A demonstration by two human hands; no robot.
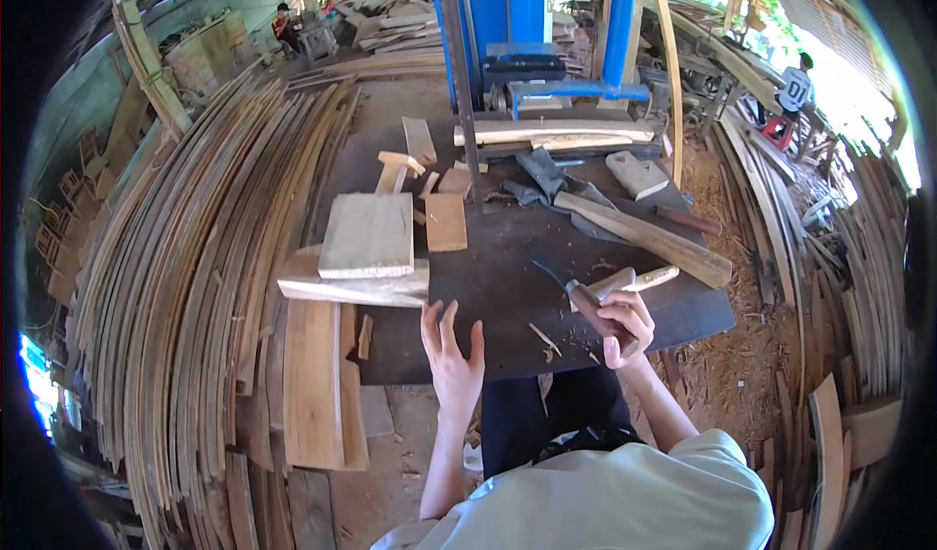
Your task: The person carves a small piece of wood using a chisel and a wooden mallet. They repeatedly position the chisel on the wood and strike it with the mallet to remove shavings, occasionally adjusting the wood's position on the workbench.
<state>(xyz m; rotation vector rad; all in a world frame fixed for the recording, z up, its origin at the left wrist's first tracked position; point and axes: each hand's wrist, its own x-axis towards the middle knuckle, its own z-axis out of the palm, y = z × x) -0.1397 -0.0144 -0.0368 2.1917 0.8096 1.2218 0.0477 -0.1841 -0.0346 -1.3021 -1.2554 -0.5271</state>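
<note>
My right hand (625, 325) is closed around the brown wooden handle of a carving knife (591, 308). Its thin, dark, slightly curved blade points forward and left over the dark table top (508, 306). Just beyond those fingers lies a small pale wood piece (656, 278), partly covered by the hand. My left hand (455, 363) is empty, fingers spread, over the table's front edge. Its fingertips are close to the corner of a pale wooden wedge (381, 288), on which a square board (368, 236) rests. Wood slivers (545, 337) lie between my hands.
A blue machine (527, 23) with an upright metal blade (467, 91) stands at the table's far side. A long wood piece (654, 238) and a dark cloth (542, 174) lie at right. Stacked planks (185, 286) line the left. A person (795, 91) sits far right.
</note>
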